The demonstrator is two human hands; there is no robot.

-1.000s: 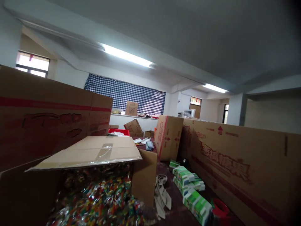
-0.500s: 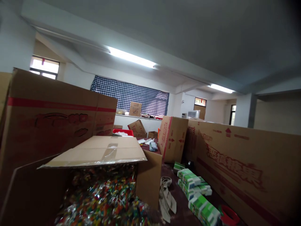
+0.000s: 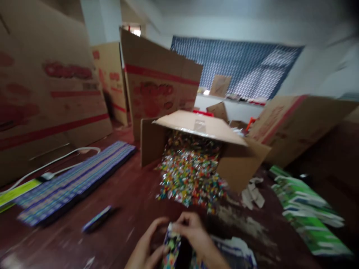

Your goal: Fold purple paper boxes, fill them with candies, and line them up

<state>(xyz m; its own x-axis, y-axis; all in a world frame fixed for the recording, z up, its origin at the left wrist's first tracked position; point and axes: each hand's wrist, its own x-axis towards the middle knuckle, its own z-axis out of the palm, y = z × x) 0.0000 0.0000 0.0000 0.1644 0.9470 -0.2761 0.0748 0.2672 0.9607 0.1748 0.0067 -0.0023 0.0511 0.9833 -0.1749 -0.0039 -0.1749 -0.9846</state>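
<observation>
At the bottom middle, my left hand [image 3: 146, 246] curls round the side of a small printed carton [image 3: 171, 248] with a colourful pattern. My right hand [image 3: 198, 235] pinches the carton's upper end from the other side. Motion blur hides whether its end flap is open. Just beyond both hands, wrapped candies [image 3: 190, 175] in many colours spill onto the table from a large cardboard box [image 3: 238, 172] lying on its side. Partly behind my right wrist lie blue-and-white packs [image 3: 237, 252], blurred. A single slim blue carton [image 3: 97, 218] lies left of my hands.
A long row of blue-purple cartons [image 3: 81, 179] lies on the dark red table [image 3: 126, 198] at left, beside a white cable [image 3: 50, 162] and a yellow-green strip [image 3: 19, 192]. Green-and-white packs [image 3: 305, 209] and a pale cloth [image 3: 254, 194] lie at right. Tall cardboard boxes [image 3: 165, 82] stand around.
The view has swung down and to the left. Both my hands, holding the small carton, and the row of blue-purple cartons have come into view.
</observation>
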